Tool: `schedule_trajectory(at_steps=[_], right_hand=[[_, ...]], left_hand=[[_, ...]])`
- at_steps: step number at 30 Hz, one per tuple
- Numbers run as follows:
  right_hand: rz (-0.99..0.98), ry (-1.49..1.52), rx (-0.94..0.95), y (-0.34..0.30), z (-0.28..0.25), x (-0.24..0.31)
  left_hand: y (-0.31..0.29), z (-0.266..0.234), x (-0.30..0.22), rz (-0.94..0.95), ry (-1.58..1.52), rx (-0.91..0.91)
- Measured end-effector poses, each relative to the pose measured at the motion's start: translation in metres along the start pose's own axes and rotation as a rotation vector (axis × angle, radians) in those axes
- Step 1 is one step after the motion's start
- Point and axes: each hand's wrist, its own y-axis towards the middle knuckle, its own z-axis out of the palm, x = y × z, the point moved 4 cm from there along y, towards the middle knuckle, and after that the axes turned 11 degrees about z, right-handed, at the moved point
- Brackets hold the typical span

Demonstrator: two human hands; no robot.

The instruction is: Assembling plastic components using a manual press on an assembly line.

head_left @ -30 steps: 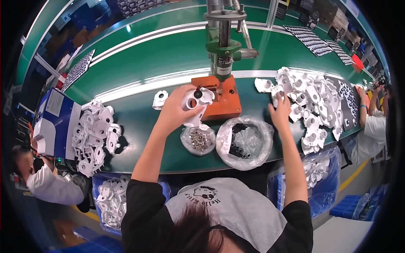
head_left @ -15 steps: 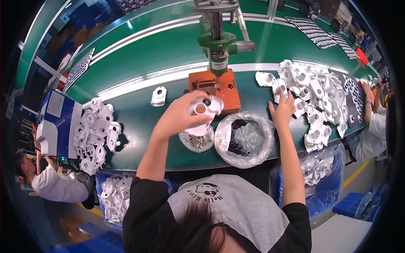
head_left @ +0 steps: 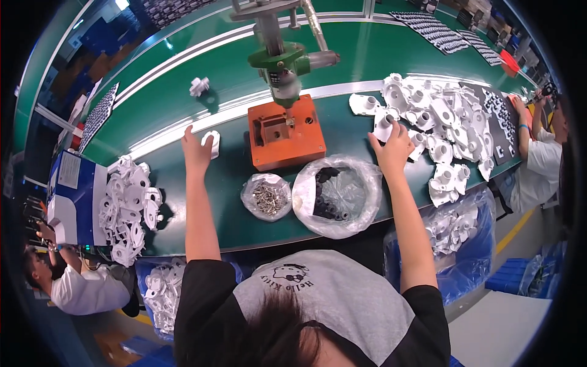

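My left hand (head_left: 197,150) reaches out flat over the green table's far strip, its thumb side holding a white plastic part (head_left: 211,144) down on the surface. My right hand (head_left: 394,145) is at the near edge of a big heap of white plastic parts (head_left: 446,122), its fingers closed on one white part (head_left: 383,127). Between the hands stands an orange fixture block (head_left: 284,131) under the green head of a press (head_left: 281,64). The fixture's pocket looks empty.
A small bag of metal screws (head_left: 267,196) and a larger bag of black pieces (head_left: 336,192) lie near me. Left: a second white-part pile (head_left: 128,205) and a blue box (head_left: 70,196). One white part (head_left: 199,85) sits on the belt. Other people work at both sides.
My left hand has left the orange fixture and swung left with a white part, down to the table's strip. My right hand stays at the heap, now gripping one part.
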Motion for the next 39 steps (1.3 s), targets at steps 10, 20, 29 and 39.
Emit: schedule_trajectory(at_steps=[10,20,29,39], right_hand=[[0.082,0.105,0.055,0.003,-0.002,-0.032],[0.237,1.038,0.22,0.001,-0.021,-0.032],[0.187,1.538,0.615,-0.053,-0.073,0.049],[-0.362,1.213,0.379,-0.097,-0.109,0.118]], left_hand=[[-0.086,-0.149,0.061,-0.617,0.666,-0.098],[-0.134,-0.152,0.089,-0.383,0.413,-0.1],[-0.089,-0.049,-0.069,-0.115,-1.517,-0.067],[-0.112,0.039,-0.243,-0.543,-1.893,0.421]])
